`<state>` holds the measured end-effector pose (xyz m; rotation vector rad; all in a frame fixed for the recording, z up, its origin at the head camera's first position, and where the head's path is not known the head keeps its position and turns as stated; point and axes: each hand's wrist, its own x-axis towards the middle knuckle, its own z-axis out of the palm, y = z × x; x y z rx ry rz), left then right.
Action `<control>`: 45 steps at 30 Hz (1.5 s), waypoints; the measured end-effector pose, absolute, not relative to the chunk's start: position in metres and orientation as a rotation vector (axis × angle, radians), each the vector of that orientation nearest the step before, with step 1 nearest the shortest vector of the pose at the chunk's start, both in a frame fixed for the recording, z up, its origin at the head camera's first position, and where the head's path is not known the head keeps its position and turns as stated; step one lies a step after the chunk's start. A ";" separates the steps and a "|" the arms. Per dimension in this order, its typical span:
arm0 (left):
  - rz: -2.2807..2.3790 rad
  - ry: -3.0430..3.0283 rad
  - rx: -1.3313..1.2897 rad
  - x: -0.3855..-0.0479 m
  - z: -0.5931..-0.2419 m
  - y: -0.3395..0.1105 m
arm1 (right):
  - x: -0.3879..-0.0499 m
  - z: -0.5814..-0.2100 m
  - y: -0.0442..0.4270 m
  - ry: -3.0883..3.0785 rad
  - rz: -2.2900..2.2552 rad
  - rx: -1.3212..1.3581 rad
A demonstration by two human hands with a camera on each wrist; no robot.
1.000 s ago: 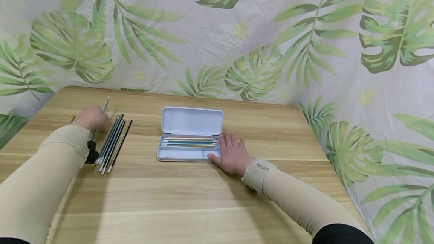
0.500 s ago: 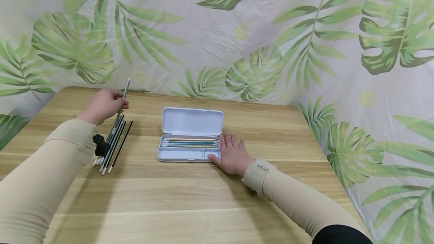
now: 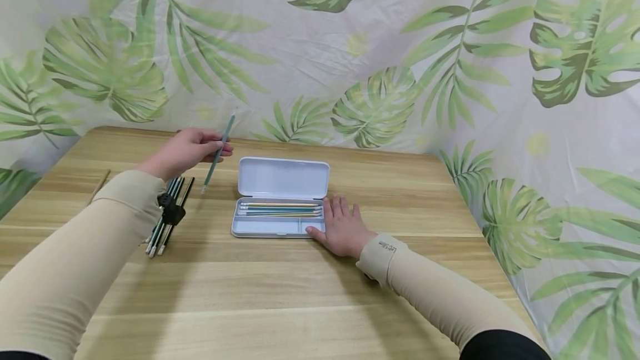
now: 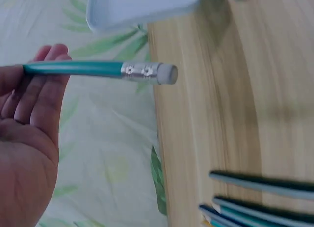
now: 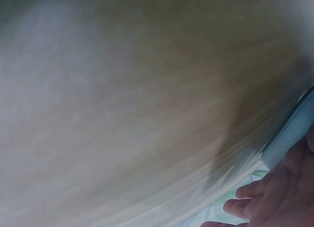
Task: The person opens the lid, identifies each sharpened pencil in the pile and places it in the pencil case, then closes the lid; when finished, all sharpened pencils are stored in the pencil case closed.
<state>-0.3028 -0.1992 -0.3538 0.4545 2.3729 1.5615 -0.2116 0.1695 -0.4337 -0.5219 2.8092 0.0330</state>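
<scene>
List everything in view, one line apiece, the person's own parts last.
Slim pencil with white eraser: one, teal, in the left hand
Flat rectangular hinged pencil box: one, pale blue-white, open, mid-table
Slim boxed pencils: several, yellow and teal, rear compartment
Slim loose pencils: several, dark and teal, partly behind left wrist
Thin stick: one, tan, table's left
Wood-grain table: one, tan, beneath
Leaf-print cloth: white and green, behind
Small wrist device: one clear, black, left cuff
Long sleeves: two, beige, forearms
Left hand: one, pinching pencil
Right hand: one, at box's right end
</scene>
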 end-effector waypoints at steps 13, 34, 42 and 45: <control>1.522 2.232 0.631 -0.300 -0.366 -0.139 | -0.216 -0.444 0.171 2.797 0.065 -0.499; 1.208 2.386 0.826 -0.305 -0.409 -0.100 | -0.217 -0.446 0.173 2.834 0.043 -0.520; 1.039 2.437 0.983 -0.303 -0.413 -0.088 | -0.216 -0.444 0.173 2.823 0.044 -0.508; 0.929 2.491 1.041 -0.299 -0.414 -0.083 | -0.217 -0.444 0.172 2.828 0.035 -0.518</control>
